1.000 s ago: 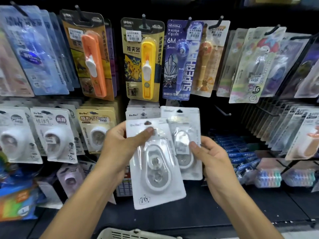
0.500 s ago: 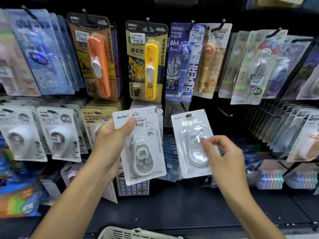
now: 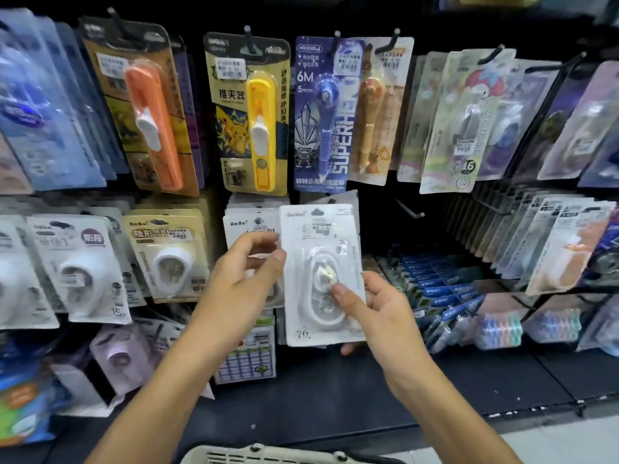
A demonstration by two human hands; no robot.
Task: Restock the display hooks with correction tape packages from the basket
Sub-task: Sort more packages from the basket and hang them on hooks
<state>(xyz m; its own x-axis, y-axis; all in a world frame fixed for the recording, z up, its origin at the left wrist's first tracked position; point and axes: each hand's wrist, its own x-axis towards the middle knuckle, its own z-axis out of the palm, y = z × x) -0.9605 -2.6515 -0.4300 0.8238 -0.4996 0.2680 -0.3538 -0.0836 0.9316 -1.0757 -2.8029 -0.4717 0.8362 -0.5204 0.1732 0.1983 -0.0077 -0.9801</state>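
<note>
My right hand (image 3: 385,313) holds a white correction tape package (image 3: 318,249) upright in front of the shelf, thumb on its clear blister and fingers behind it. Just to its left, a white BoBo correction tape package (image 3: 246,226) hangs at the front of a stack on a display hook. My left hand (image 3: 241,279) is in front of that hanging package with fingers curled and thumb near the held package's edge; blur hides whether it pinches the card. The rim of the pale basket (image 3: 268,455) shows at the bottom edge.
A bare hook (image 3: 410,211) sticks out to the right of the held package. Yellow (image 3: 261,128) and orange (image 3: 154,122) clip dispensers hang above. More white tape packages (image 3: 77,272) fill the left hooks. Blue boxes (image 3: 435,286) lie on the dark shelf (image 3: 335,390).
The package my left hand carried now hangs on the hook stack. My right hand has brought its package left and turned it face-on, close beside the left hand.
</note>
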